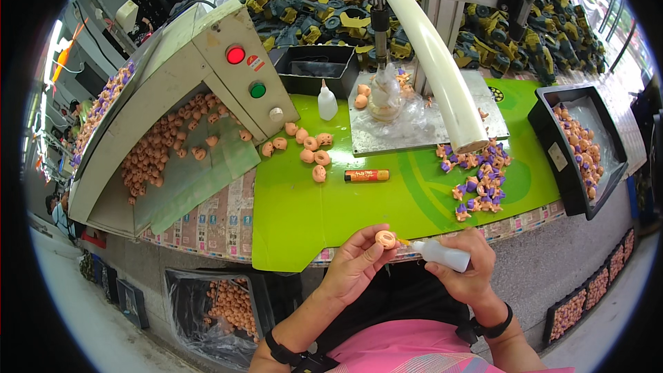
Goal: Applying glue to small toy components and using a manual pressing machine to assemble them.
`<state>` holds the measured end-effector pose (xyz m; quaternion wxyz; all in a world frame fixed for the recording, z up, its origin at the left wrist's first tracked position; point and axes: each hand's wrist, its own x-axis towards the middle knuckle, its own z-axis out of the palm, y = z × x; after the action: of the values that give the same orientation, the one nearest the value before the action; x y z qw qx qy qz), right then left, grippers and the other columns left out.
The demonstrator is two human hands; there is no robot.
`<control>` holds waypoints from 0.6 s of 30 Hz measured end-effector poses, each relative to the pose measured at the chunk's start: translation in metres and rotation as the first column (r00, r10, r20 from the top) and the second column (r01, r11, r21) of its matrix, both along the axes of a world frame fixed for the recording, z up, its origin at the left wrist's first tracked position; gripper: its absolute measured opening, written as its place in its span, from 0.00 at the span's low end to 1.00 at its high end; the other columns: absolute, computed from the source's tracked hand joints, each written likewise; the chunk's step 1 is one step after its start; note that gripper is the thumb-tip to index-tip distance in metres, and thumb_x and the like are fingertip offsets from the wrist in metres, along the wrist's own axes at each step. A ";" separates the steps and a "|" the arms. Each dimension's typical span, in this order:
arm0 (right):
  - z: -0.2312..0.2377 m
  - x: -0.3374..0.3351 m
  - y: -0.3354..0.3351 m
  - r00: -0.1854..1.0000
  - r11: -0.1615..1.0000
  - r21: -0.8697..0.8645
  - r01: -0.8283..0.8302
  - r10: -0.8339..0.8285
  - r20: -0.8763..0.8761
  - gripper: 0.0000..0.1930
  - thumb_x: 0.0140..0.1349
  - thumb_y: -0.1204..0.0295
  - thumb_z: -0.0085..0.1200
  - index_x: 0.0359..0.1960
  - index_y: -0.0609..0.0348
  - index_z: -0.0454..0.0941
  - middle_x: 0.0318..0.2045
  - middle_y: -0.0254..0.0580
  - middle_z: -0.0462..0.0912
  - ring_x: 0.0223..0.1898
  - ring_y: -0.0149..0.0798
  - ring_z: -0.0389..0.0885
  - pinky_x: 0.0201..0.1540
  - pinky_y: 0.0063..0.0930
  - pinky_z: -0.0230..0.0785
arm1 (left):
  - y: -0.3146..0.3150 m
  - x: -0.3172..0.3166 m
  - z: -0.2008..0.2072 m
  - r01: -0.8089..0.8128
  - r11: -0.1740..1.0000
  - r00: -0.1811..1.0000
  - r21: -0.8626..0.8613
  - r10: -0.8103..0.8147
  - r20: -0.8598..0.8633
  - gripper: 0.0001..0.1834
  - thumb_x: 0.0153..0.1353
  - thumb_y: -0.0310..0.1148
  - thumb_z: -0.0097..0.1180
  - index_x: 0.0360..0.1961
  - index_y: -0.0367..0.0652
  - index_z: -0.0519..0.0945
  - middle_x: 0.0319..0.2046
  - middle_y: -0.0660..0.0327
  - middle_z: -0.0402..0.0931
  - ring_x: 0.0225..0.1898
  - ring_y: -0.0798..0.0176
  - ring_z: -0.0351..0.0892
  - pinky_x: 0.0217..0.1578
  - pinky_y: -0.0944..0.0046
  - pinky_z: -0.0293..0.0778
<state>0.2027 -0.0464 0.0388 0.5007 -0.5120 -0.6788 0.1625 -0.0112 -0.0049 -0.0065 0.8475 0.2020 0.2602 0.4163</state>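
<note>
Between the fingertips of my left hand point(358, 262) is a small peach-coloured hollow plastic head point(385, 240), its round opening facing up. My right hand point(471, 262) is wrapped round a white squeeze bottle point(445, 255), tilted so its thin nozzle points left at the head. The nozzle tip is close to the head; whether they touch I cannot tell. Ahead on the green mat lie several more peach heads point(307, 157) and, to the right, a pile of small purple-and-peach figure parts point(481, 183). A second white squeeze bottle point(327, 102) stands upright farther off.
A press with a metal base plate point(442, 135) and a curved white tube point(431, 55) rises behind the mat point(414, 200). The beige machine point(207, 48) at left holds many heads. An orange-red lighter-shaped stick point(367, 175) lies mid-mat. Black bins stand right point(552, 145) and lower left point(259, 297).
</note>
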 end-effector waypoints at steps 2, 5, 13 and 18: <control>0.003 0.001 -0.002 1.000 1.000 -0.002 -0.001 0.001 0.007 0.20 0.42 0.70 0.74 0.36 0.59 0.78 0.27 0.42 0.79 0.27 0.42 0.77 0.29 0.29 0.69 | 0.000 0.000 -0.001 -0.003 1.000 1.000 0.001 0.003 0.003 0.18 0.66 0.27 0.52 0.56 0.39 0.71 0.49 0.59 0.74 0.51 0.63 0.76 0.55 0.66 0.74; 0.002 0.000 -0.004 1.000 0.999 -0.034 -0.020 0.020 0.013 0.21 0.42 0.71 0.74 0.37 0.59 0.77 0.28 0.43 0.79 0.28 0.41 0.78 0.31 0.29 0.69 | 0.000 -0.002 -0.002 -0.016 1.000 1.000 0.003 0.016 0.005 0.17 0.65 0.27 0.53 0.56 0.40 0.71 0.49 0.58 0.75 0.51 0.63 0.77 0.54 0.66 0.75; -0.024 -0.014 0.029 0.982 0.993 0.013 0.114 -0.111 -0.151 0.19 0.44 0.77 0.70 0.38 0.59 0.76 0.32 0.42 0.79 0.32 0.39 0.77 0.34 0.28 0.68 | 0.002 -0.007 0.003 -0.105 0.989 0.992 0.106 0.111 -0.056 0.19 0.61 0.22 0.57 0.54 0.40 0.72 0.49 0.58 0.74 0.52 0.63 0.75 0.56 0.64 0.72; -0.033 -0.031 0.060 0.983 0.991 -0.131 0.028 -0.050 -0.176 0.19 0.47 0.75 0.68 0.43 0.59 0.79 0.40 0.46 0.82 0.43 0.46 0.80 0.47 0.35 0.70 | 0.000 -0.012 0.007 -0.142 0.965 0.975 0.223 0.175 -0.139 0.20 0.57 0.19 0.59 0.52 0.39 0.73 0.49 0.57 0.74 0.52 0.63 0.74 0.56 0.64 0.71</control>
<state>0.1719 0.0135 0.0055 0.5288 -0.5397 -0.6092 0.2410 -0.0232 -0.0047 0.0004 0.7619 0.3017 0.2960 0.4909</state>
